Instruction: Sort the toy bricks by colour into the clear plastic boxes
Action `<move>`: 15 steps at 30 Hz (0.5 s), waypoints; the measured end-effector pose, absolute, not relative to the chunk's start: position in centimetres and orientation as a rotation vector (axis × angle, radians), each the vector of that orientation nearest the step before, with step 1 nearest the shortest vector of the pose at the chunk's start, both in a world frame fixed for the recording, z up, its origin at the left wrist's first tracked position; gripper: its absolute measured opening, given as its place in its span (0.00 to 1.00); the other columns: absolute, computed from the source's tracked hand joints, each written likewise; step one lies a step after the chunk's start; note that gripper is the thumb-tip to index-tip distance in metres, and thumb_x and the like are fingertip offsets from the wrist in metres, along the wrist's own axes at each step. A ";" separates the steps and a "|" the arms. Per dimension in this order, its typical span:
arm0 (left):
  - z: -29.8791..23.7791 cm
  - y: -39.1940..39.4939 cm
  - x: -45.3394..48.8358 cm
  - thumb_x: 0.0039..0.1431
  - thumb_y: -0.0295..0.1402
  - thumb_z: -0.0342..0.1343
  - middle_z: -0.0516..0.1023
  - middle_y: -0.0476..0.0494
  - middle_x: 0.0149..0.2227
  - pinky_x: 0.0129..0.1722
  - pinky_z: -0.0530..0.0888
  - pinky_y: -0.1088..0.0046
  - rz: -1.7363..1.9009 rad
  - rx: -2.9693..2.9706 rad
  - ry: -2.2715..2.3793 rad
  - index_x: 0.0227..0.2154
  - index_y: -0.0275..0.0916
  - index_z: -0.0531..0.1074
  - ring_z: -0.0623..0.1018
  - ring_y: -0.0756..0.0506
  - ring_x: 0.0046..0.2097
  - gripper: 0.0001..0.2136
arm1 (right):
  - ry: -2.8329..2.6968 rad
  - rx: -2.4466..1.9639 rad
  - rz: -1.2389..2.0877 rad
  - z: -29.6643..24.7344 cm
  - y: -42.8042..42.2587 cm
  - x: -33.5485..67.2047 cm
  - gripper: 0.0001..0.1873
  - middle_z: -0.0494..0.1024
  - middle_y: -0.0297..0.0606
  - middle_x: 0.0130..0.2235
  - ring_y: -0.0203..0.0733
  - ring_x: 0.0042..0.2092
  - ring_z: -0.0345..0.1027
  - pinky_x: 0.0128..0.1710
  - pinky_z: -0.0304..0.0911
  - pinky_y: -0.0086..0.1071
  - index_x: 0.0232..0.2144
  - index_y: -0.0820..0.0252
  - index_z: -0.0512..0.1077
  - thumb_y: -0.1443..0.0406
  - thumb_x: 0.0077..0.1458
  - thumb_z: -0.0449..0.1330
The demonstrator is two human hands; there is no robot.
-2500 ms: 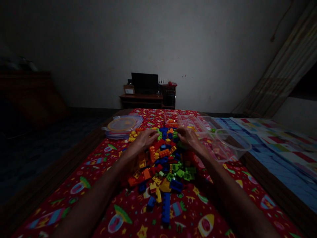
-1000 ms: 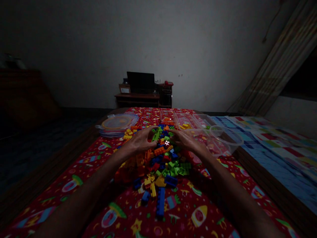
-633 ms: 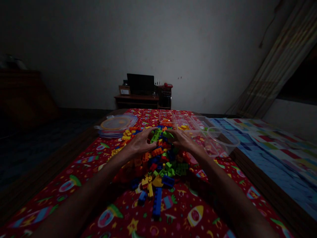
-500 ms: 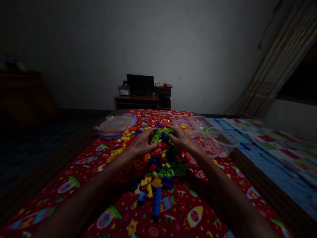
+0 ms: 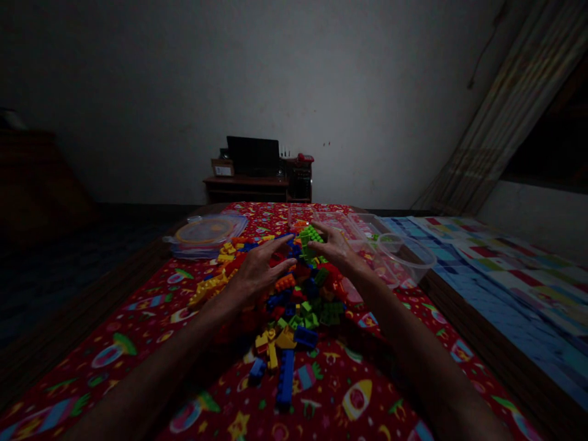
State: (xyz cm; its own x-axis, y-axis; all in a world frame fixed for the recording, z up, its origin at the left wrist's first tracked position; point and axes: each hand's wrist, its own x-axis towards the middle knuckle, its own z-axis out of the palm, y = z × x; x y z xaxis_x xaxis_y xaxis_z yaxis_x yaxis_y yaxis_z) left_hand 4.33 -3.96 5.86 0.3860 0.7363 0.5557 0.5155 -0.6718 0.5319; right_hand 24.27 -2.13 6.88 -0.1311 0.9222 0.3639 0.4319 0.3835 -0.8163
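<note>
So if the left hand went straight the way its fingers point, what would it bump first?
Most likely the green bricks pinched by the right hand, just beyond the left hand; depth is unclear, so the pile between might come first.

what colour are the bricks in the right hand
Light green bricks in the right hand, seen best in the head view.

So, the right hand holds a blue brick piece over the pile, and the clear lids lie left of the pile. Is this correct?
Not quite: the brick piece in the right hand is green, not blue, as the head view shows. It is over the pile, and the clear lids do lie left of the pile.
</note>
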 end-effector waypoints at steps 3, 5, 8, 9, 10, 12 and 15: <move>6.7 -3.6 3.4 0.57 0.42 0.52 0.79 0.41 0.42 0.46 0.75 0.64 1.224 2.396 1.139 0.49 0.38 0.73 0.79 0.43 0.42 0.20 | -1.729 -1.335 0.425 8.4 -0.3 28.1 0.33 0.75 0.46 0.51 0.45 0.47 0.71 0.44 0.68 0.37 0.59 0.64 0.64 0.71 0.48 0.57; 7.1 -3.3 2.7 0.57 0.41 0.51 0.79 0.41 0.42 0.47 0.74 0.64 1.249 2.400 1.174 0.45 0.38 0.75 0.78 0.42 0.43 0.17 | -1.728 -1.504 0.258 9.5 1.3 31.1 0.33 0.77 0.47 0.47 0.47 0.45 0.72 0.44 0.68 0.38 0.58 0.66 0.65 0.72 0.47 0.57; 7.5 -2.9 2.0 0.57 0.40 0.50 0.79 0.42 0.43 0.48 0.74 0.65 1.262 2.392 1.222 0.42 0.39 0.77 0.78 0.42 0.45 0.16 | -1.703 -1.838 -0.003 10.9 4.0 35.2 0.30 0.77 0.50 0.46 0.51 0.48 0.71 0.46 0.65 0.38 0.53 0.69 0.70 0.75 0.44 0.59; 7.5 -2.7 1.8 0.57 0.39 0.50 0.79 0.42 0.44 0.48 0.74 0.65 1.256 2.388 1.233 0.42 0.39 0.77 0.78 0.42 0.45 0.16 | -1.704 -1.922 -0.065 11.1 4.9 36.3 0.27 0.77 0.51 0.46 0.51 0.49 0.70 0.46 0.65 0.37 0.50 0.70 0.71 0.76 0.44 0.58; 7.5 -2.6 1.7 0.57 0.39 0.50 0.80 0.42 0.43 0.48 0.74 0.65 1.243 2.388 1.239 0.41 0.39 0.77 0.78 0.42 0.44 0.15 | -1.711 -2.002 -0.107 11.1 5.6 37.2 0.25 0.77 0.53 0.46 0.51 0.49 0.70 0.44 0.64 0.35 0.48 0.70 0.72 0.76 0.44 0.58; 7.3 -2.4 1.5 0.56 0.39 0.50 0.80 0.41 0.43 0.48 0.74 0.64 1.198 2.399 1.235 0.41 0.39 0.77 0.78 0.42 0.44 0.16 | -1.738 -2.129 -0.143 10.8 6.9 38.6 0.22 0.76 0.55 0.46 0.49 0.47 0.71 0.40 0.63 0.31 0.45 0.70 0.74 0.76 0.45 0.58; 7.1 -2.1 1.2 0.56 0.39 0.49 0.80 0.41 0.43 0.48 0.74 0.63 1.138 2.427 1.225 0.41 0.38 0.77 0.78 0.42 0.45 0.17 | -1.765 -2.229 -0.142 10.0 8.1 39.9 0.18 0.76 0.57 0.44 0.45 0.44 0.72 0.35 0.59 0.28 0.42 0.73 0.75 0.75 0.47 0.57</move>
